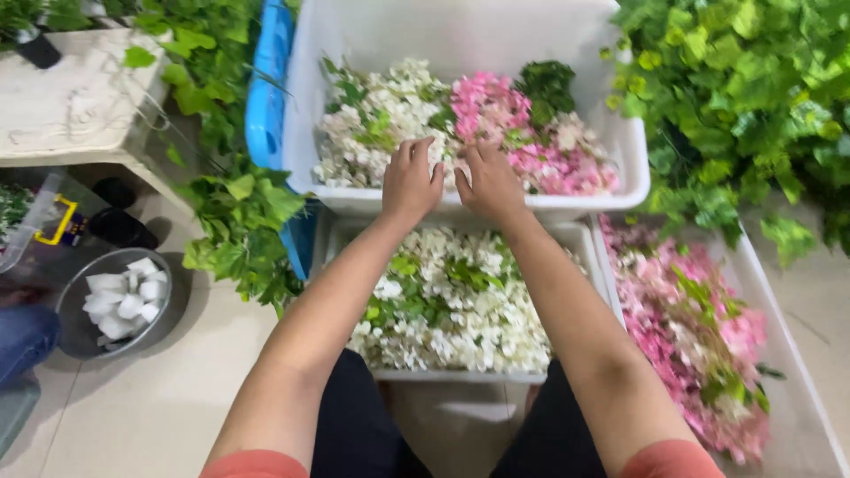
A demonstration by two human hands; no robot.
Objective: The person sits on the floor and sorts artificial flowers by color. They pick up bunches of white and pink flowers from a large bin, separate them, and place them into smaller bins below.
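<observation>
Lap: dark trousers and orange sleeve hems at the bottom edge; pale glossy floor tiles [150, 407] lie open to the left.
Near tub: a white plastic tub [460, 376] between the knees, heaped with white artificial blossoms [460, 310], papery and ruffled, with green leaves mixed in.
Right tub: a second white tub [797, 389], touching the near one's side, holding pink blossoms [691, 327].
Left side: a grey metal bowl [75, 341] of white foam-like blocks [124, 296], well apart from the tubs; a leafy green vine [243, 221] between them.
Left hand: the left hand [409, 181] lies palm down, fingers loosely apart, on the far tub's front rim, fingertips among white flowers; clamped on nothing visible.
Right hand: the right hand [490, 181], just beside it, fingers spread the same way where white meets pink.
Far tub: the far tub [460, 35], tall smooth white walls, flowers filling only its lower part; a blue lid [266, 97] against its left wall.
Edges: dense green foliage [744, 97] crowds the right.
</observation>
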